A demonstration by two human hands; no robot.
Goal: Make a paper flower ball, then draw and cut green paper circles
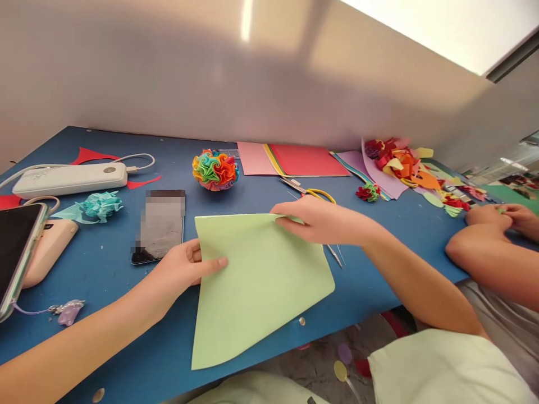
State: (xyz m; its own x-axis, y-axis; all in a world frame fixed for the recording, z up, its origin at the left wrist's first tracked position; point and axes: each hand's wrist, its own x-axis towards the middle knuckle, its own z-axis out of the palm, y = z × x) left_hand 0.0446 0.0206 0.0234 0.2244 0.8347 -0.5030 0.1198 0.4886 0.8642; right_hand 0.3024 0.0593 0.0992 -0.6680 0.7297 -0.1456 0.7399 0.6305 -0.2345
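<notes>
A light green sheet of paper is held up at a tilt over the near part of the blue table, its lower edge reaching past the table's front edge. My left hand grips its left edge, thumb on the front face and fingers behind. At the top right corner, my right hand pinches the paper between thumb and fingers. Behind my right hand lie yellow-handled scissors, partly covered. Part of another thin metal tool shows beyond the sheet's right edge.
A multicoloured paper ball stands behind the sheet. Coloured paper stacks lie along the wall. Phones, a white power bank and crumpled teal paper are at left. Paper flowers and another person's hands are at right.
</notes>
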